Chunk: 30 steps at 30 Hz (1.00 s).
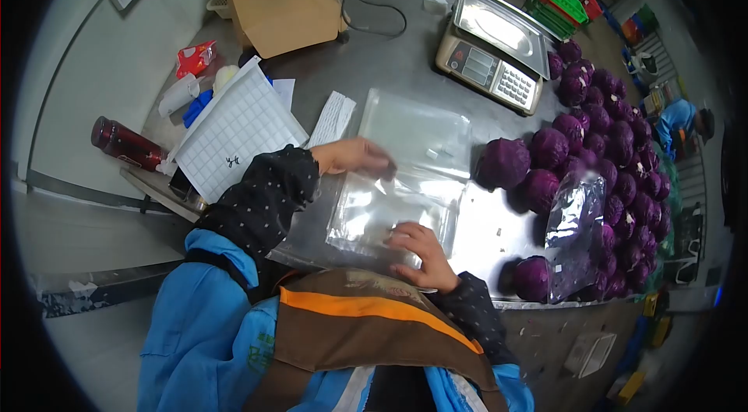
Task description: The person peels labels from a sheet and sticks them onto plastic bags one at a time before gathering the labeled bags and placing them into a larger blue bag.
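Two stacks of clear plastic bags lie flat on the metal table in front of me, a farther stack (417, 128) and a nearer one (362, 213). Over the place where they meet, my left hand (357, 157) reaches in from the left; its fingertips are blurred, and whether they pinch anything is unclear. My right hand (423, 256) rests on the near stack's lower right part with its fingers apart. Right of the bags is a large pile of purple cabbages (549, 147), with a loose clear bag (575, 233) draped over its near side.
A digital scale (499, 50) stands at the back right. To the left are a white gridded tray (238, 128), folded paper (333, 117), a cardboard box (280, 3) with a black cable, and a dark red bottle (128, 145). A person (678, 124) is far right.
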### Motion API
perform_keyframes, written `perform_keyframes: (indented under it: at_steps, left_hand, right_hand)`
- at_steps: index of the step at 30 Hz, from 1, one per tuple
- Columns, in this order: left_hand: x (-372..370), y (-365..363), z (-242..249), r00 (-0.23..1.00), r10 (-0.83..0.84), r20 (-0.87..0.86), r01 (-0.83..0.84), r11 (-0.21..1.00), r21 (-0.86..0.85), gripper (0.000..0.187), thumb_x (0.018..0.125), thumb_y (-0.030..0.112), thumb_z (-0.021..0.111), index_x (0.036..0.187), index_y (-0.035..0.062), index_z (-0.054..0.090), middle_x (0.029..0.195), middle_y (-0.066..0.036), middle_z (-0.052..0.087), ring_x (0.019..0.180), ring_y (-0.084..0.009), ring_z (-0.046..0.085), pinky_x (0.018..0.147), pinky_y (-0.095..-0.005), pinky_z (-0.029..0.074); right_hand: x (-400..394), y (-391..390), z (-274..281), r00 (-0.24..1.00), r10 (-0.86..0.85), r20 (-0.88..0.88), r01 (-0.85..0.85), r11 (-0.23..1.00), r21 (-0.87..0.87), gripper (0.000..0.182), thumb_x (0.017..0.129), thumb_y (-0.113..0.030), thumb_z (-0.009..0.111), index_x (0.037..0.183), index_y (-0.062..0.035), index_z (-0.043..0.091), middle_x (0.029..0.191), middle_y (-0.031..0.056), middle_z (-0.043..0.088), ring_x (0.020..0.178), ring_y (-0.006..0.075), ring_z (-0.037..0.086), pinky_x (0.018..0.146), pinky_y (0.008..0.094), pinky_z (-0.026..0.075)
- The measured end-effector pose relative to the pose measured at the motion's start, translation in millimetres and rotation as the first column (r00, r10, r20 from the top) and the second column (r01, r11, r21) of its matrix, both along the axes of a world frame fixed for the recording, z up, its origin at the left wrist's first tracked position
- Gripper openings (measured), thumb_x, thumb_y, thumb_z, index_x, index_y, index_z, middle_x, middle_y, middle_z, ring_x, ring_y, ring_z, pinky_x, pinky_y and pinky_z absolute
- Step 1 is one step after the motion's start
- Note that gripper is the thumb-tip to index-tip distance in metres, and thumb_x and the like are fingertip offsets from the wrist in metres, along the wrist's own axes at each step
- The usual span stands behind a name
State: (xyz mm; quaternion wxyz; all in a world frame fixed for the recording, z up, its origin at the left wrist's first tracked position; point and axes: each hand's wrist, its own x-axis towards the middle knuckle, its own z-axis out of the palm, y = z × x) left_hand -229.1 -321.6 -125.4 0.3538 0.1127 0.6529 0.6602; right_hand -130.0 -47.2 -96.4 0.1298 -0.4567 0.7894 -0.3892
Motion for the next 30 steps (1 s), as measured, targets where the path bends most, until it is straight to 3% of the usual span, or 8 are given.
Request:
perform_keyframes:
  at_steps: [5,9,11,13,17,23,24,30]
  left_hand:
    - [-46,8,-67,0.627,0.772,0.102,-0.774,0.633,-0.03,0.018,0.088,0.009,0.055,0.102,0.001,0.065,0.09,-0.006,0.067,0.079,-0.0169,0.065,0.064,-0.0288,0.055]
    - [-32,21,-62,0.498,0.856,0.137,-0.861,0.507,-0.038,0.02,0.087,0.007,0.056,0.105,0.0012,0.063,0.088,-0.006,0.066,0.07,-0.0163,0.064,0.054,-0.0262,0.054]
    - [-17,17,-54,0.516,0.857,0.009,-0.855,0.515,-0.054,0.035,0.084,0.01,0.061,0.117,0.0003,0.054,0.102,-0.011,0.064,0.084,-0.0223,0.063,0.068,-0.0323,0.054]
    - [5,15,-31,0.349,0.528,-0.775,-0.936,0.24,-0.258,0.053,0.081,0.014,0.065,0.127,0.0,0.043,0.119,-0.018,0.055,0.108,-0.0296,0.053,0.088,-0.0402,0.045]
    - [33,28,-42,0.588,0.648,-0.484,-0.784,0.31,-0.537,0.085,0.073,0.034,0.073,0.135,-0.0013,0.027,0.128,-0.022,0.046,0.121,-0.0348,0.04,0.102,-0.0447,0.03]
    - [19,51,-33,0.729,0.425,-0.537,-0.677,0.33,-0.657,0.091,0.071,0.043,0.07,0.138,0.0021,0.024,0.132,-0.02,0.045,0.123,-0.034,0.041,0.106,-0.0422,0.024]
    - [21,45,-42,0.695,0.411,-0.59,-0.717,0.337,-0.61,0.09,0.071,0.042,0.07,0.138,0.0035,0.024,0.128,-0.019,0.048,0.12,-0.0346,0.045,0.105,-0.0421,0.027]
    - [25,31,-42,0.751,0.424,-0.507,-0.657,0.395,-0.642,0.097,0.065,0.034,0.074,0.14,0.0045,0.019,0.125,-0.022,0.049,0.113,-0.0364,0.049,0.099,-0.0441,0.033]
  right_hand:
    - [9,-3,-42,0.98,-0.111,0.165,0.09,0.988,0.129,0.079,0.068,-0.026,0.076,0.135,-0.0105,0.037,0.138,0.0144,0.039,0.134,0.0353,0.024,0.11,0.0488,0.016]
    - [9,-3,-38,0.96,-0.104,0.261,0.074,0.99,0.121,0.08,0.068,-0.024,0.076,0.136,-0.009,0.035,0.137,0.0178,0.038,0.134,0.0351,0.025,0.11,0.0483,0.015]
    - [2,5,-32,0.947,-0.082,0.311,0.056,0.994,0.093,0.076,0.069,-0.02,0.075,0.134,-0.0077,0.036,0.137,0.0181,0.038,0.134,0.0326,0.027,0.109,0.0458,0.019]
    - [-4,15,-19,0.834,-0.263,0.485,0.345,0.935,-0.085,0.071,0.07,-0.015,0.073,0.132,-0.0064,0.038,0.135,0.0153,0.042,0.131,0.0306,0.033,0.107,0.0433,0.024]
    - [-26,29,-17,0.529,-0.776,0.344,0.827,0.562,-0.006,0.079,0.074,-0.01,0.068,0.139,-0.0066,0.023,0.13,0.0233,0.045,0.125,0.0342,0.04,0.105,0.0394,0.028]
    - [-45,-5,-45,0.638,-0.745,0.194,0.77,0.625,-0.131,0.084,0.072,-0.006,0.065,0.141,-0.0053,0.017,0.139,0.0228,0.028,0.13,0.0355,0.031,0.108,0.0398,0.023]
    - [-36,-17,-26,0.524,-0.668,0.529,0.828,0.545,-0.131,0.083,0.072,-0.003,0.064,0.141,-0.0048,0.018,0.139,0.0217,0.028,0.13,0.0348,0.03,0.109,0.0396,0.021]
    - [-33,-21,1,0.699,-0.621,-0.356,0.672,0.74,0.03,0.079,0.07,-0.009,0.064,0.138,0.0021,0.024,0.137,0.0232,0.034,0.127,0.0385,0.032,0.107,0.0447,0.022]
